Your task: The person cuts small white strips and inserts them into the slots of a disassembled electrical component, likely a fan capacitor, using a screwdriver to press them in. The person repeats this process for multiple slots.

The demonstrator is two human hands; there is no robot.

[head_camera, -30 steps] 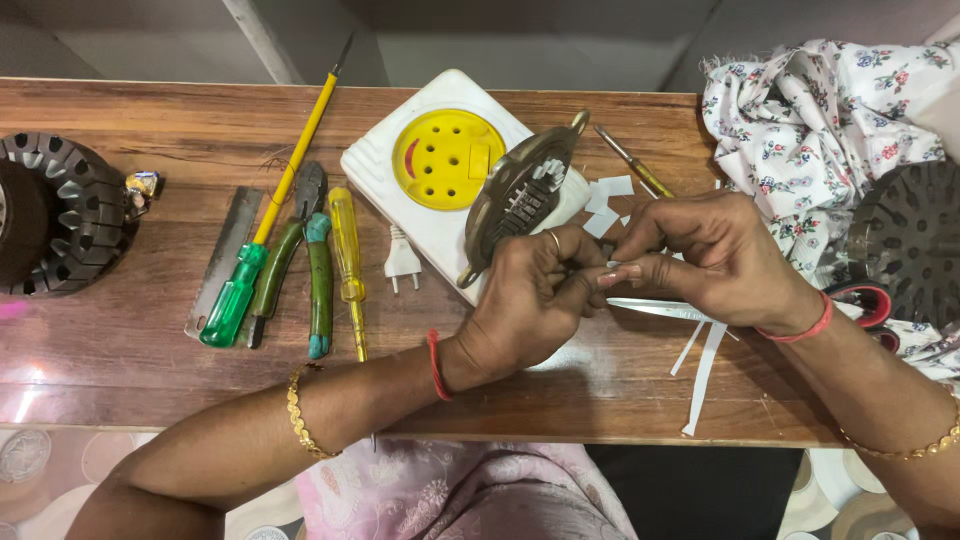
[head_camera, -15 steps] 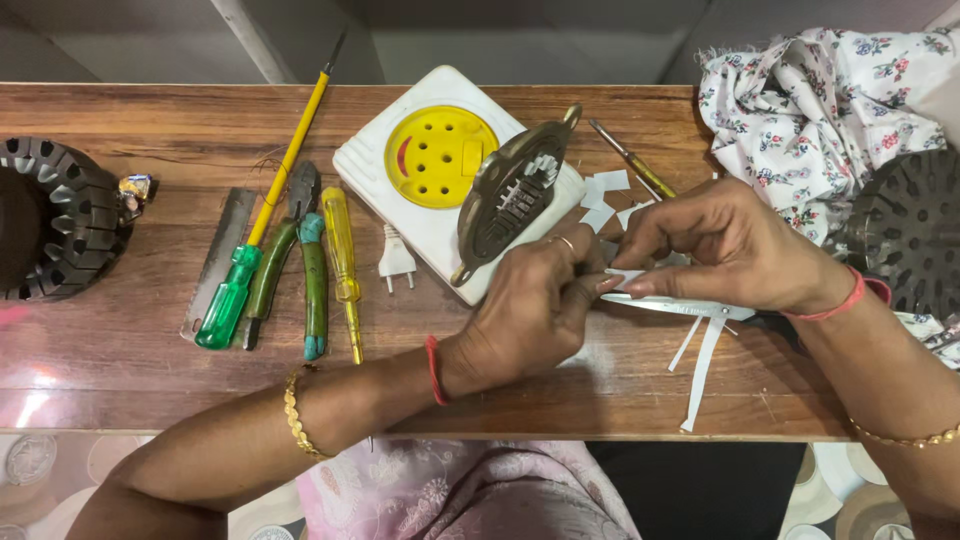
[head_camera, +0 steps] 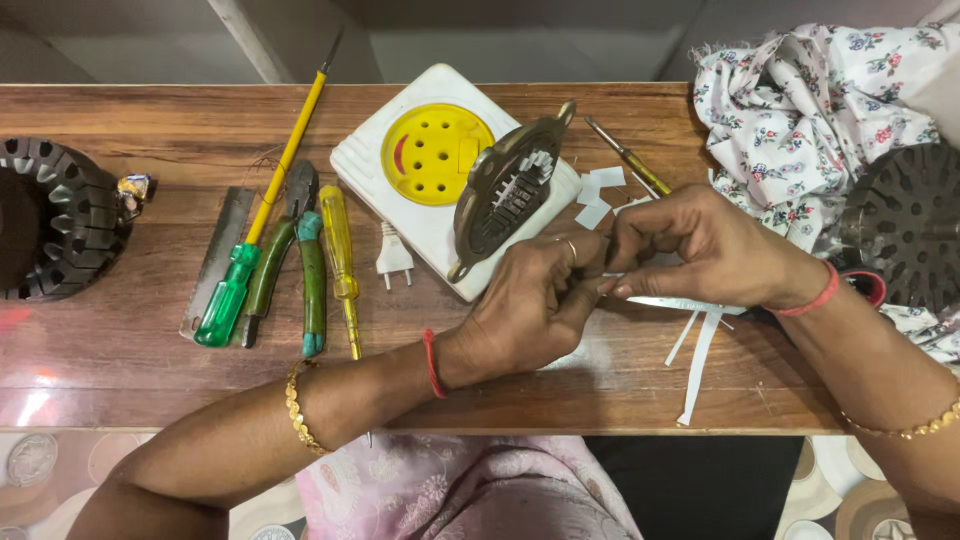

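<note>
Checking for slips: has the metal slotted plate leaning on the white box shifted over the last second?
No. The metal slotted plate leans at the same spot beside the box's yellow disc.

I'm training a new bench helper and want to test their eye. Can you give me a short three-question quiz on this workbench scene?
1. True or false: the left hand and the right hand meet at the fingertips over the wooden table.
2. Which tool lies nearest the table's left end? A) green-handled screwdriver B) pliers C) yellow tester screwdriver
3. What leans on the white socket box?

Key: 1 true; 2 A; 3 the slotted metal plate.
</note>
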